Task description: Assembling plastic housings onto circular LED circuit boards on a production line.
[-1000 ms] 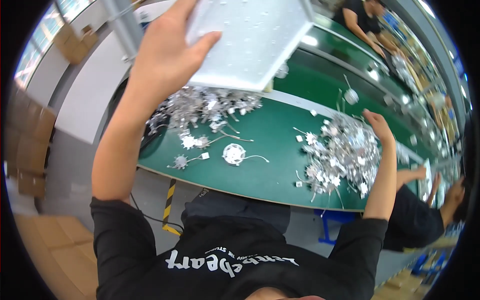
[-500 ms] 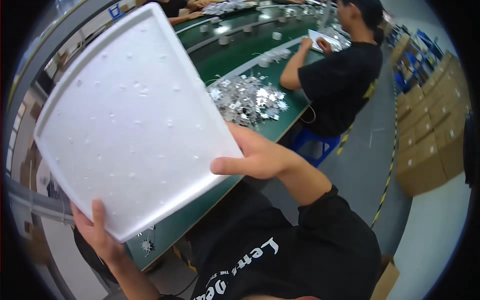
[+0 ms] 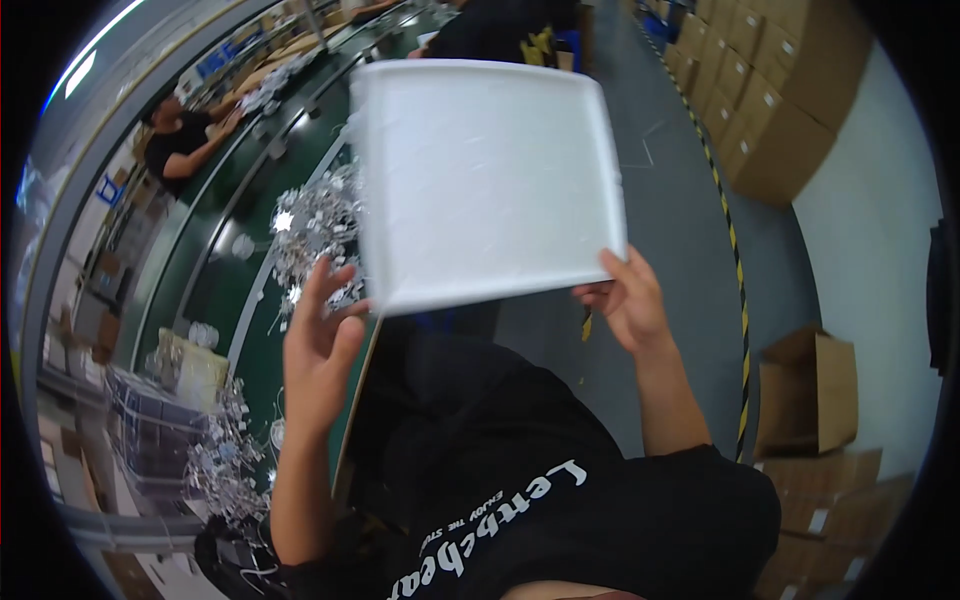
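Observation:
A white, shallow square tray (image 3: 490,185) with a raised rim is held up in front of me, smeared a little by motion. My right hand (image 3: 635,305) grips its near right corner, thumb on top and fingers underneath. My left hand (image 3: 322,350) is open beside the near left corner, fingers spread; whether a fingertip touches the rim I cannot tell. Behind the tray, partly hidden by it, lies a pile of shiny silver star-like pieces (image 3: 315,225) on the green worktable (image 3: 262,370).
More silver pieces (image 3: 228,465) lie by a plastic bin (image 3: 160,420) at the near left. A co-worker (image 3: 185,145) sits across the line; another person's dark clothing (image 3: 490,35) shows beyond the tray. Stacked cartons (image 3: 770,110) and an open carton (image 3: 808,395) stand right of the striped floor tape (image 3: 735,250).
The tray has swung to the right, away from over the table, and turned. My left hand has come off its corner and opened; my right hand still holds it. The view has turned right.

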Tool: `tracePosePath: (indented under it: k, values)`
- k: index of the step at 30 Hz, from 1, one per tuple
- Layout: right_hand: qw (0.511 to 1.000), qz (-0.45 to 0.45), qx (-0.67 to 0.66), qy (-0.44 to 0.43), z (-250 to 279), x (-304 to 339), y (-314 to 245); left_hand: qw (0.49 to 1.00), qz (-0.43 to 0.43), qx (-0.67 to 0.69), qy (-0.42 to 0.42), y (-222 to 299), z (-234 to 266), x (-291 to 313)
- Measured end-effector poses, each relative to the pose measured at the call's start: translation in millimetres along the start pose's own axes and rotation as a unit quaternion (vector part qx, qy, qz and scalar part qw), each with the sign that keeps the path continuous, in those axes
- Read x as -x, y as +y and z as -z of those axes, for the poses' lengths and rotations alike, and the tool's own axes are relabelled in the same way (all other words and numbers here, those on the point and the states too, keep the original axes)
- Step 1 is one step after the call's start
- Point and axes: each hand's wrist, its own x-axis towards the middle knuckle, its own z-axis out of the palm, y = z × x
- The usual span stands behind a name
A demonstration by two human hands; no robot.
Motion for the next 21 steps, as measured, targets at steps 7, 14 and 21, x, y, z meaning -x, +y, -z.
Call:
tracePosePath:
  k: [7, 14, 21]
  values:
    - [0.928, 0.161, -0.047, 0.334, 145, 46, 33, 0.970, 0.057, -0.107, -0.213, -36, -56, -16]
    - [0.849, 0.151, -0.104, 0.496, 261, 22, 104, 0.794, -0.200, -0.557, -0.139, -76, -56, -36]
    - [0.821, 0.137, -0.157, 0.531, 317, -84, 129, 0.716, -0.156, -0.672, -0.107, -129, -30, -68]
